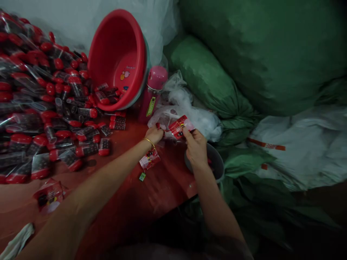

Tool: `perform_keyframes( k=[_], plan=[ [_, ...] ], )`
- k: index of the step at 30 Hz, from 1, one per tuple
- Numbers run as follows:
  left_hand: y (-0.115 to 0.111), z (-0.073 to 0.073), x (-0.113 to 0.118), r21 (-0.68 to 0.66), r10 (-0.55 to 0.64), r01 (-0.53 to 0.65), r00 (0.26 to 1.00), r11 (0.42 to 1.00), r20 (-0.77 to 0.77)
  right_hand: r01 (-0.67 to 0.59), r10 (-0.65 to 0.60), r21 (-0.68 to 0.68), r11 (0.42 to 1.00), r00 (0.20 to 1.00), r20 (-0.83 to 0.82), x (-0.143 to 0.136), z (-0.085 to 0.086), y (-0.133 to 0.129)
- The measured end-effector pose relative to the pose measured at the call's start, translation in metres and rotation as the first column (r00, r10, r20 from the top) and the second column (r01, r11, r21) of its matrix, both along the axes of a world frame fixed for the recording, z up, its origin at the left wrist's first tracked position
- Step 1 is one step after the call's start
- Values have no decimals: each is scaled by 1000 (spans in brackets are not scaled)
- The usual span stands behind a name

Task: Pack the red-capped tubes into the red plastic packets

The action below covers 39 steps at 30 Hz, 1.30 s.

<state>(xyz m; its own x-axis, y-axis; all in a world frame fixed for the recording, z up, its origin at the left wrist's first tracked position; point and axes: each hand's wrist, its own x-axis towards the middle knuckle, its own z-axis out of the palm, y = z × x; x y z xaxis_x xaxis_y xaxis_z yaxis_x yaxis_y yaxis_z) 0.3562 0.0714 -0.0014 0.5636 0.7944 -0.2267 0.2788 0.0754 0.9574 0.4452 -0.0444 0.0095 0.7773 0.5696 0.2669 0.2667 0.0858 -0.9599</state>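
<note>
My right hand point(196, 146) pinches a red printed packet point(177, 127) by its edge, above the table. Close by on the left, my left hand point(154, 135) is closed, and a bit of red shows at its fingertips. What it holds is mostly hidden by the hand. A gold bracelet point(150, 142) circles my left wrist. Under that wrist lies a second red printed packet point(150, 159), with a small green tag point(142, 176) nearby. Beyond both hands sits crumpled clear plastic point(200, 121).
Red-capped clear containers point(62, 86) pile up at the left. A tilted red basin point(114, 47) stands behind, next to a pink thermos point(155, 83). A grey bucket point(218, 162) is by my right forearm. Green sacks point(206, 68) crowd the right. Another packet point(50, 196) lies front left.
</note>
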Motion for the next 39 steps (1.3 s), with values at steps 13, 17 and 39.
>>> perform_keyframes(
  k=[13, 17, 39],
  plan=[
    [-53, 7, -158, 60, -72, 64, 988, 996, 138, -162, 196, -164, 973, 955, 220, -122, -23, -18],
    [-73, 5, -199, 292, -1, 52, 985, 955, -172, -124, 308, -310, 943, 681, 664, -157, -24, -33],
    [-114, 20, -362, 227, 169, -119, 961, 967, -219, 166, 409, -689, 706, 699, 587, -219, -12, 44]
  ],
)
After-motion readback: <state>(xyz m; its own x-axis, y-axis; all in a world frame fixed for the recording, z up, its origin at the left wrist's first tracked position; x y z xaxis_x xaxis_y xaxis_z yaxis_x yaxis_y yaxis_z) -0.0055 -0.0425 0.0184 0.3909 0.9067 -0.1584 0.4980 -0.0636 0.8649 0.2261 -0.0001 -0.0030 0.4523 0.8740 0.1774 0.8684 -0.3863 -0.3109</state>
